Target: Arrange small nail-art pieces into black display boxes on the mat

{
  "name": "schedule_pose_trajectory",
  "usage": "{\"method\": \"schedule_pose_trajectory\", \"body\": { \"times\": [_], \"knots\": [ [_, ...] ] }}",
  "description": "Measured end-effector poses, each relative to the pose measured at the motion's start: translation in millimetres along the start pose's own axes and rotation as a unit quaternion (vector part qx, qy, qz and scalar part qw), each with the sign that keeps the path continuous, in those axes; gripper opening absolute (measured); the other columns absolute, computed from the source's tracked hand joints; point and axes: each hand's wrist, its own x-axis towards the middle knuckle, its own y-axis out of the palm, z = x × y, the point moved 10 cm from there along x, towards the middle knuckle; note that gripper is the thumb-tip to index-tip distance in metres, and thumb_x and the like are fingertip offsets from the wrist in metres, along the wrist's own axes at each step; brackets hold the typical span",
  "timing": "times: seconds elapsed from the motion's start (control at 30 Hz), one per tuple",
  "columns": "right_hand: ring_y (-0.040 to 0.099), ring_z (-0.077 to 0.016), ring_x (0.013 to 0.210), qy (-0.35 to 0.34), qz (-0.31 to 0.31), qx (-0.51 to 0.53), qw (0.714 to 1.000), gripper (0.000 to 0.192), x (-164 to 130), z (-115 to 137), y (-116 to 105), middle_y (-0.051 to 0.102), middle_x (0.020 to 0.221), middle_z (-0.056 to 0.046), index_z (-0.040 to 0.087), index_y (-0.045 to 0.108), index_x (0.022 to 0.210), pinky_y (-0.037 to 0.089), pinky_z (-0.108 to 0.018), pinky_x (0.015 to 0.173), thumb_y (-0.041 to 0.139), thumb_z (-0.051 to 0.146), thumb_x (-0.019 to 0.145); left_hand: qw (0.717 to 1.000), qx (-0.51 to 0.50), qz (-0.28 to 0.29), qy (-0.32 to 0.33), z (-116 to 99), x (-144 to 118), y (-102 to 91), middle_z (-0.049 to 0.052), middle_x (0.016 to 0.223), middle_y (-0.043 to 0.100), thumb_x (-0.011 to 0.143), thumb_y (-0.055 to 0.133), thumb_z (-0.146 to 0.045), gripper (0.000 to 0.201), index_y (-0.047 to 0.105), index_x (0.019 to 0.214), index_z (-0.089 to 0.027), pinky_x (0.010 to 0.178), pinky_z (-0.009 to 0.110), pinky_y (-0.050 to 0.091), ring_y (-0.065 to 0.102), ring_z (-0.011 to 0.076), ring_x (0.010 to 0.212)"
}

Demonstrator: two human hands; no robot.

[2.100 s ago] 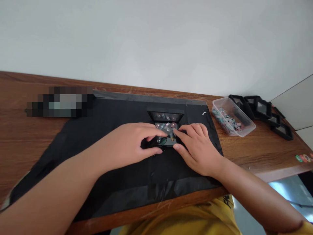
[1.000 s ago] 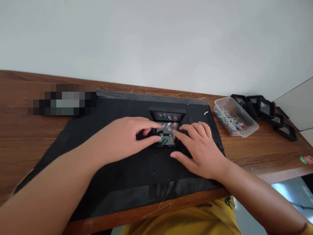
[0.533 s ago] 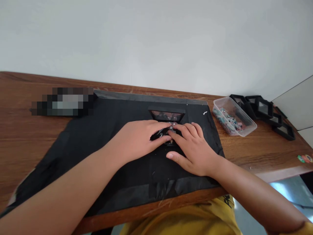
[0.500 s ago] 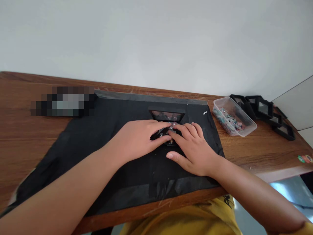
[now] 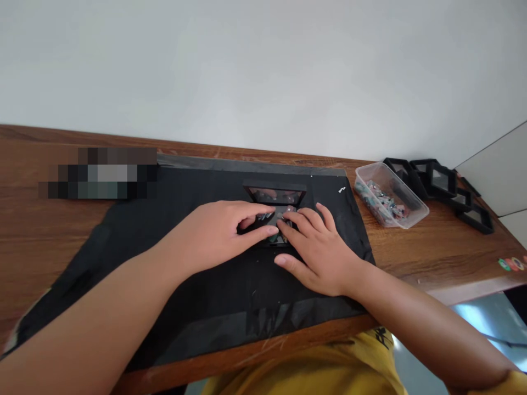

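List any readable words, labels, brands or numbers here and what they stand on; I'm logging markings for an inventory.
None can be read.
Small white mark on the black mat: too small to read.
Dark print on the yellow shirt: cut off and blurred.
Pixelated patch on the wooden table: nothing readable.

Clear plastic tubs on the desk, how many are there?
1. The clear plastic tub sits on the wooden desk at the right, between the black mat and the black frames.
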Motion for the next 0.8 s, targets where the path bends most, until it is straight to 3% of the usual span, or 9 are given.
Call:
{"method": "schedule_pose_trajectory", "body": {
  "times": [0.13,0.47,0.8],
  "knots": [
    [0.048,-0.0332,0.145,0.007,-0.008,-0.004,1.000,0.059,4,2,0,0.060,0.154,-0.019,0.013,0.057,0.154,0.024,-0.063,0.132,0.039,0.052,0.113,1.000,-0.018,-0.011,0.017,-1,-2,-7.3,-0.003,0.066,0.062,0.092,0.053,-0.064,0.052,0.081,0.125,-0.035,0.059,0.030,0.039,0.056,0.0172,0.060],
    [0.048,-0.0358,0.143,0.015,0.001,-0.029,0.999,0.074,11,7,2,0.061,0.149,-0.022,0.006,0.057,0.151,0.026,-0.063,0.132,0.039,0.065,0.110,0.997,-0.068,0.005,0.026,5,-11,-23.3,-0.003,0.061,0.055,0.088,0.054,-0.068,0.057,0.082,0.121,-0.031,0.055,0.031,0.038,0.051,0.0167,0.055],
    [0.053,-0.0344,0.136,0.030,-0.001,-0.049,0.998,0.070,18,4,2,0.063,0.144,-0.020,0.013,0.058,0.151,0.030,-0.062,0.129,0.044,0.066,0.108,0.996,-0.069,-0.041,0.050,1,-14,-28.8,-0.002,0.062,0.059,0.088,0.054,-0.068,0.051,0.082,0.116,-0.035,0.055,0.031,0.038,0.052,0.0167,0.054]
  ]
}}
